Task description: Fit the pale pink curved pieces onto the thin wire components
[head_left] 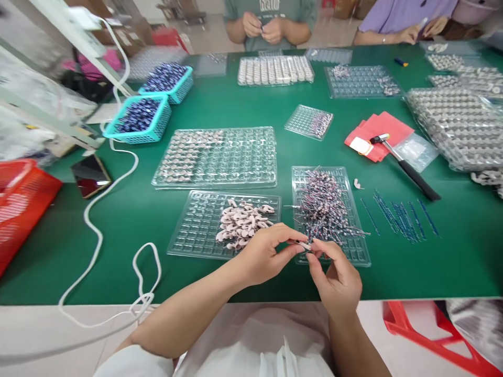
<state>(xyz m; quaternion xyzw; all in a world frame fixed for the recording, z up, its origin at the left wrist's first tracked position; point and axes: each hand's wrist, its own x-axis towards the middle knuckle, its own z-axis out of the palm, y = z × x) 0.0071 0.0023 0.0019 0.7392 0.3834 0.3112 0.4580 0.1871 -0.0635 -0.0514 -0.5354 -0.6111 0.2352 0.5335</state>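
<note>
My left hand (264,252) and my right hand (337,277) meet over the near edge of the green table (118,220), fingertips pinched together on one small wired part (304,244). Just beyond them a clear tray (353,251) carries a pile of thin wired components (324,207). To its left another clear tray (196,225) holds a heap of pale pink pieces (241,222). A larger clear tray (236,157) farther back has pink pieces set in its left cells.
Blue wires (401,214), a black-handled hammer (408,167) and red cloth (379,131) lie right. Two teal baskets (137,123), a phone (90,175), a white cable (98,235) and a red basket (19,204) sit left. Two people work across the table among stacked trays.
</note>
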